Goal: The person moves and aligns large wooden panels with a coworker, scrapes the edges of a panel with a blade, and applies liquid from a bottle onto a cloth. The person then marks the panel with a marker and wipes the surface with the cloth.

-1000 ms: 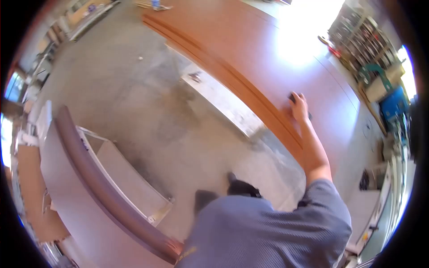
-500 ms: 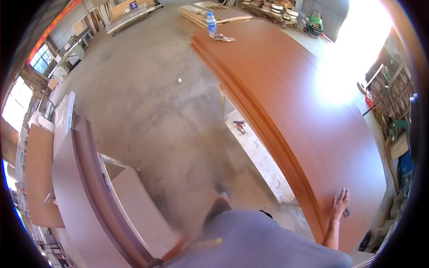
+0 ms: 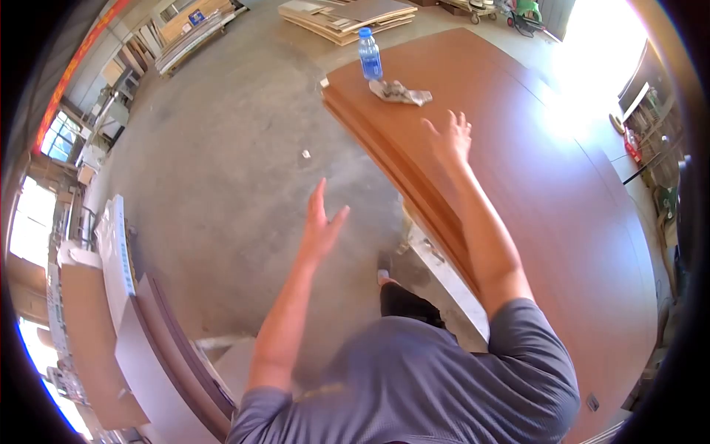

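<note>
Both of my arms reach forward with nothing held. My left hand [image 3: 323,228] is over the concrete floor, its fingers and thumb apart. Over the reddish-brown panel stack [image 3: 532,214], my right hand [image 3: 450,139] has its fingers spread, just below a crumpled grey-white cloth [image 3: 400,93]. Beside that cloth, a bottle with a blue cap and label [image 3: 370,57] stands upright near the far end of the panel. A small dark object [image 3: 593,402] lies on the panel near its close end.
Purple-brown panels [image 3: 166,362] lie at the lower left, beside a brown board [image 3: 92,333]. A pale support [image 3: 451,277] runs below the reddish panels. Stacked boards [image 3: 347,18] and a loaded cart [image 3: 198,33] stand farther off.
My right hand has left the near part of the panel and moved forward toward the cloth. My left hand has risen from the lower left. The view has moved closer to the bottle.
</note>
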The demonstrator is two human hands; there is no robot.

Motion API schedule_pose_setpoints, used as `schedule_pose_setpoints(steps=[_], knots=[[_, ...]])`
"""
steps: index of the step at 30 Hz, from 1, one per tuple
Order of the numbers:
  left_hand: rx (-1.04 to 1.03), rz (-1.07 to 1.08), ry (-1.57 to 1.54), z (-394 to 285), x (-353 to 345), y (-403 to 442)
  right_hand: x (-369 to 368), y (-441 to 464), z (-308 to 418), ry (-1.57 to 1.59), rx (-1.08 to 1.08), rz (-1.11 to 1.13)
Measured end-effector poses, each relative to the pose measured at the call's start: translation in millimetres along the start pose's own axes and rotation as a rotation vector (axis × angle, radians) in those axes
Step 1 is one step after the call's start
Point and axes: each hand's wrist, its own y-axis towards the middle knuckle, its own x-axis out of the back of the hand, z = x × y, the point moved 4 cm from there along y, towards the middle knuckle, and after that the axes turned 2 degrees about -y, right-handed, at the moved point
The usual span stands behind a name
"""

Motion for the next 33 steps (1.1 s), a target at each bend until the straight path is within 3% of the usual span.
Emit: schedule_pose_setpoints(steps=[2,5,7,9,10,11,12,14,15,18,19,21,22,23,24,26,29,31,33], knots=[[-0.013,0.027,-0.011,14,3,73,-61,91,54,0.037,-0.144,0.033],[0.027,0.073,-0.093,32,20,154,-126,148,92,0.051,-0.272,0.045],[0.049,0.078,-0.185,38,23,218,-160,159,96,-0.038,-0.21,0.066],[-0.029,0.1,-0.212,41,17,291,-198,160,89,-0.157,0.078,-0.106],[-0.04,0.137,-0.226,48,7,332,-203,161,89,-0.05,0.14,0.024],[-0.119,0.146,-0.209,52,-9,375,-202,159,91,0.059,0.198,0.148],[-0.201,0.158,-0.198,57,-27,417,-190,152,90,0.039,0.158,0.121],[-0.273,0.187,-0.27,78,-71,495,-153,118,92,0.521,-0.01,-0.044],[-0.338,0.178,-0.324,81,-91,521,-133,101,88,0.608,-0.048,-0.127],[-0.279,0.593,-0.485,77,-120,572,-95,33,69,0.648,-0.338,-0.443],[-0.289,0.747,-0.615,82,-140,575,-83,7,69,0.677,-0.519,-0.511],[-0.502,0.891,-0.655,45,-133,538,-62,-60,92,0.665,-0.792,-0.693],[-0.487,1.008,-0.68,29,-117,510,-59,-81,118,0.968,-0.705,-0.835],[-0.681,1.101,-0.634,8,-96,481,-56,-90,147,1.253,-0.541,-0.966],[-0.898,1.159,-0.599,-8,-82,453,-54,-100,180,1.153,-0.581,-1.104],[-0.972,1.496,-0.617,-7,-67,397,-60,-125,240,0.992,-0.596,-1.179],[-1.096,1.799,-0.592,-5,-17,301,-73,-194,320,0.785,-0.676,-1.258],[-1.177,1.935,-0.526,4,27,262,-90,-227,380,0.733,-0.497,-1.366],[-1.366,2.002,-0.463,18,68,226,-123,-266,426,0.243,-0.504,-1.405]])
